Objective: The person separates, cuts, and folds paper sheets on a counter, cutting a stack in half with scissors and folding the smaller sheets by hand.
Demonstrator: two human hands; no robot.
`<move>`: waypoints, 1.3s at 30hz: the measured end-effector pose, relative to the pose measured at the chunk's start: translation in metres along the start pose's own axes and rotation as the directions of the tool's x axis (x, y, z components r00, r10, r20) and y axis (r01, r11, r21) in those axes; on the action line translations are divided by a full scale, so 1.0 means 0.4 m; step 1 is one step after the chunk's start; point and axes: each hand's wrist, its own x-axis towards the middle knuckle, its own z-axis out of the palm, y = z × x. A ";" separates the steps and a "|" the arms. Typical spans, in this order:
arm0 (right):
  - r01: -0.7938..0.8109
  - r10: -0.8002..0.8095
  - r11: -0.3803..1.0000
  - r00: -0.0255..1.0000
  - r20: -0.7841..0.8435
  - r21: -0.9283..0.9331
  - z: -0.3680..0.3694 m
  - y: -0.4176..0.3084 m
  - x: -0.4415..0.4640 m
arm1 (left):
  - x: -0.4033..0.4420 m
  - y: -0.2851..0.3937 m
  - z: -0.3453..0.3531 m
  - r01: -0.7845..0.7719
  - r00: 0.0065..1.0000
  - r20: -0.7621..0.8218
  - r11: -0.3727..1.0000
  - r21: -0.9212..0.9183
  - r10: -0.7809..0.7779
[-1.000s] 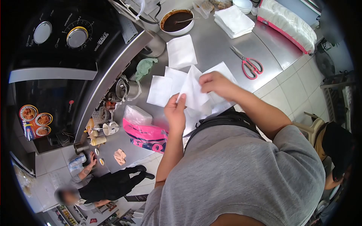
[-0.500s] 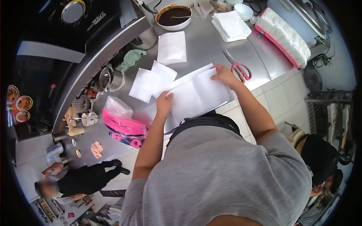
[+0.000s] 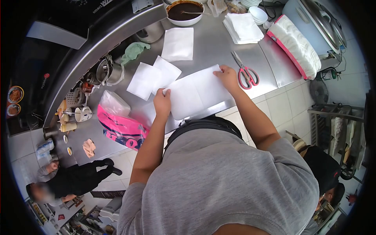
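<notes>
One sheet (image 3: 199, 92) pinched between two hands

The left hand (image 3: 162, 102) pinches the sheet near its upper left corner, and the right hand (image 3: 227, 77) pinches it near the upper right. The sheet, white and spread wide, is over the near edge of the steel bench (image 3: 213, 41); whether it touches the metal, or is more than one layer, is hard to make out. The fingertips under it are hidden.

Three napkins lie apart from the stack: two overlapping, a lower one (image 3: 141, 81) and an upper one (image 3: 170, 71), just beyond the left hand, and a single one (image 3: 177, 44) farther up. The stack (image 3: 243, 28) stands at the upper right, its layers too thin to count. One pair of scissors (image 3: 246, 74) lies beside the right hand.

There are two pink packs, one (image 3: 123, 129) left of the left forearm and one (image 3: 295, 47) at the far right. One bowl (image 3: 184, 22) of dark sauce is cut off by the top border; it holds one spoon (image 3: 192, 13), its tip sunk out of sight.

Two other people are in view: one (image 3: 74, 180) at the lower left, face blurred, and one (image 3: 320, 166) at the right, partly covered by the wearer's shoulder.
</notes>
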 end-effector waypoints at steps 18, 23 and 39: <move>0.445 -0.578 0.751 0.800 -0.160 -0.489 0.009 -0.115 -0.093 | 0.010 0.072 -0.046 -0.165 0.979 -0.077 0.958 0.234 0.187; 0.708 -0.667 0.664 0.706 0.237 -0.241 0.068 -0.069 -0.187 | 0.068 -0.019 -0.086 -0.448 0.861 -0.014 0.770 0.455 0.508; -0.510 0.184 0.599 0.838 0.514 0.617 0.024 -0.374 -0.076 | -0.038 0.194 -0.178 -0.710 0.658 -0.058 0.645 0.283 0.751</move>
